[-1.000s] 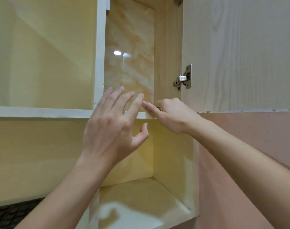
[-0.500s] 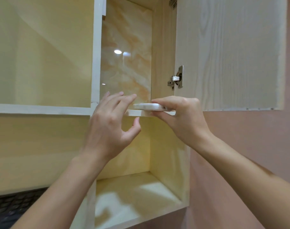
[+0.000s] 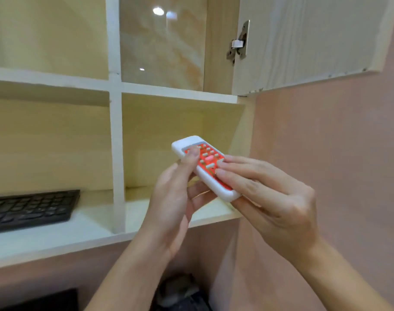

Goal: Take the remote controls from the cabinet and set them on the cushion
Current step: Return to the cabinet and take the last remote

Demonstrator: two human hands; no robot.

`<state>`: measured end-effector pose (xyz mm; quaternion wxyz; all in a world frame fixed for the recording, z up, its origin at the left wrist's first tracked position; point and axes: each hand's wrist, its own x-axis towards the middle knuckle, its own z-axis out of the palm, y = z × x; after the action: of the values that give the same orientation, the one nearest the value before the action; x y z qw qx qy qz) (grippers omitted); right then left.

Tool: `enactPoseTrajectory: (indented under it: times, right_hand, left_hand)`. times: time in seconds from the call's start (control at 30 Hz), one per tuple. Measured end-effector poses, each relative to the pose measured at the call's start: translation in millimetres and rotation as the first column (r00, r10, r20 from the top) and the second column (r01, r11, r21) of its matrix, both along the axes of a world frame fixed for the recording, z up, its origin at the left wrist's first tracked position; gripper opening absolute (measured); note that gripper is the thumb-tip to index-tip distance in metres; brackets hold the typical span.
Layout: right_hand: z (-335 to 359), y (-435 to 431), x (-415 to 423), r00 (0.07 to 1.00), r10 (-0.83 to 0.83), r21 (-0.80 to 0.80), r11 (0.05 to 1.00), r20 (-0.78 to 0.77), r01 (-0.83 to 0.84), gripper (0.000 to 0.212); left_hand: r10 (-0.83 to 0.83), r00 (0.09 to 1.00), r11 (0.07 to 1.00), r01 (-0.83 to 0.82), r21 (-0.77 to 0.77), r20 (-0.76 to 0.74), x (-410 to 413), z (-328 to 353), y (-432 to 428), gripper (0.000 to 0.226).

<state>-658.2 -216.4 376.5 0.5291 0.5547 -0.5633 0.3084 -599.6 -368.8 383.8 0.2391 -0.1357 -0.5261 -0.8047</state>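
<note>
Two hands share one remote (image 3: 206,163) in the head view; it is white with a red button face, tilted, its far end higher and pointing up-left; it is held in the air in front of the lower right compartment of the cabinet (image 3: 115,131), out of the cabinet and touching no shelf. The left hand (image 3: 176,198) grasps the remote's far half, with the thumb (image 3: 192,156) pressed on the button face and the fingers curled beneath; the right hand (image 3: 270,198) grasps the near end, its fingers laid across the top of the buttons and the palm under the end. A black keyboard (image 3: 30,207) lies in the lower left compartment; the cabinet door (image 3: 303,37) stands open at upper right, with its metal hinge (image 3: 238,42) showing; a pink wall (image 3: 326,153) runs to the right of the cabinet; something dark and blurred lies below the hands.
</note>
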Motion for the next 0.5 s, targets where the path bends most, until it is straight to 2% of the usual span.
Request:
enactPoseTrajectory:
  times: [0.13,0.2,0.23,0.3,0.37,0.43,0.5]
  right_hand:
    - [-54,13,-1,0.991,0.012,0.172,0.984,0.133,-0.035,0.031]
    - [-79,23,5,0.954,0.034,0.218,0.971,0.298,-0.103,0.043]
    - [-92,27,9,0.905,0.056,0.199,0.968,0.421,-0.153,0.043]
    - [-117,31,16,0.745,0.113,0.071,0.975,0.657,-0.210,0.032]
    - [-144,29,20,0.526,0.190,-0.100,0.976,0.829,-0.195,0.021]
    - [-169,23,24,0.307,0.233,-0.190,0.968,0.923,-0.162,0.023]
    - [-193,16,27,0.146,0.220,-0.205,0.972,0.964,-0.114,0.025]
  left_hand:
    - [-0.047,0.989,0.997,0.037,0.071,0.141,-3,-57,10,0.027]
    - [-0.066,0.977,0.996,0.051,0.074,0.205,0,-85,13,0.035]
    - [-0.063,0.969,0.996,0.047,0.071,0.238,1,-99,14,0.036]
    - [-0.056,0.954,0.997,0.040,0.061,0.295,4,-126,19,0.031]
    - [-0.035,0.932,0.999,0.022,0.040,0.360,6,-152,23,0.028]
    - [-0.001,0.905,1.000,-0.006,0.017,0.426,9,-177,25,0.027]
    - [0.029,0.869,0.999,-0.034,0.000,0.493,11,-201,23,0.024]
